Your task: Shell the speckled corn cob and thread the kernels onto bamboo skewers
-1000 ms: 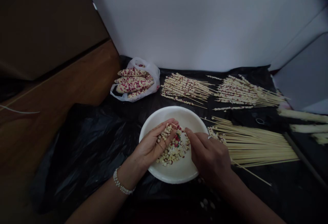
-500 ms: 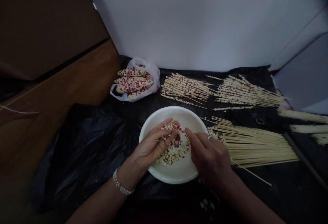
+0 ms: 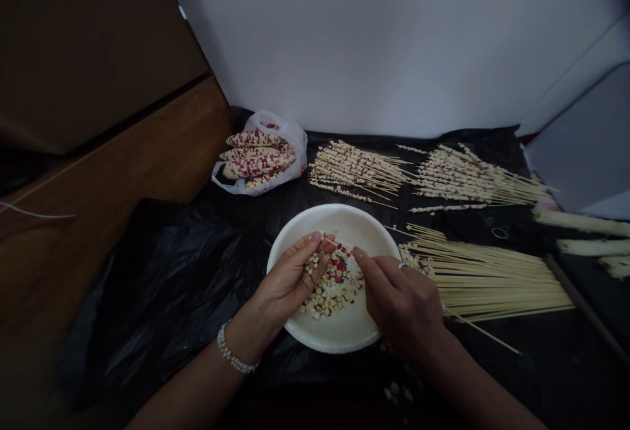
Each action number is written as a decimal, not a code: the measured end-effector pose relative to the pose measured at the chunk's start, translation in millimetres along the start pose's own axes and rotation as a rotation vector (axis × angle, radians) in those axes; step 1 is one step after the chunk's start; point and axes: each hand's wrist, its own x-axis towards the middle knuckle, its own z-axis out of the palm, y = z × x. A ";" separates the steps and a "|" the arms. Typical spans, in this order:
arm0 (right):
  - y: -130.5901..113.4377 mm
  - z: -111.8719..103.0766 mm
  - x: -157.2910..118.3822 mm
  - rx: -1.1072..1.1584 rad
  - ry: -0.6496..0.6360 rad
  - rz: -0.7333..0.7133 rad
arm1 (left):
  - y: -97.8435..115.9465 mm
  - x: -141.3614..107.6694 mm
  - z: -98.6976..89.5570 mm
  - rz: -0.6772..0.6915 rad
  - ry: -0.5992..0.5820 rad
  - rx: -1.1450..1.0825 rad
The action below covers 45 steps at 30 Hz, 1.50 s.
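Observation:
Over the white bowl (image 3: pixel 339 344), my left hand (image 3: pixel 295 269) cups several corn kernels (image 3: pixel 312 262) in its curled fingers. Its thumb and forefinger pinch at the tip of a thin wooden skewer (image 3: pixel 331 241), where a kernel seems to sit. My right hand (image 3: pixel 401 295) is closed around the skewer from the right, with a dark red kernel or two just ahead of its fingertips; the rest of the skewer is hidden by this hand. Loose cream and red kernels (image 3: pixel 327 299) lie in the bowl below, partly covering a red and green print on its bottom.
Behind the bowl a plastic bag (image 3: pixel 298 144) holds several speckled corn cobs (image 3: pixel 258 165). Two piles of kernel-threaded skewers (image 3: pixel 352 167) lie to its right. Bare skewers (image 3: pixel 497 276) are spread right of the bowl, with stripped cobs (image 3: pixel 585 222) beyond. Black plastic sheeting (image 3: pixel 162 285) lies underneath.
My left thumb and fingers have closed from a more open cupped palm to a pinch at the skewer's tip. My right hand has shifted very slightly left.

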 end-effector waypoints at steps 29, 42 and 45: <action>-0.5 0.3 -1.7 -0.076 -0.080 0.015 | 4.4 -0.6 1.9 -0.068 -0.068 -0.084; -0.3 0.9 -1.6 -0.056 -0.072 0.025 | -0.7 -3.0 2.9 -0.016 -0.095 0.027; -0.5 1.1 -2.1 -0.043 -0.086 0.029 | -1.4 -1.7 1.1 -0.003 -0.086 0.048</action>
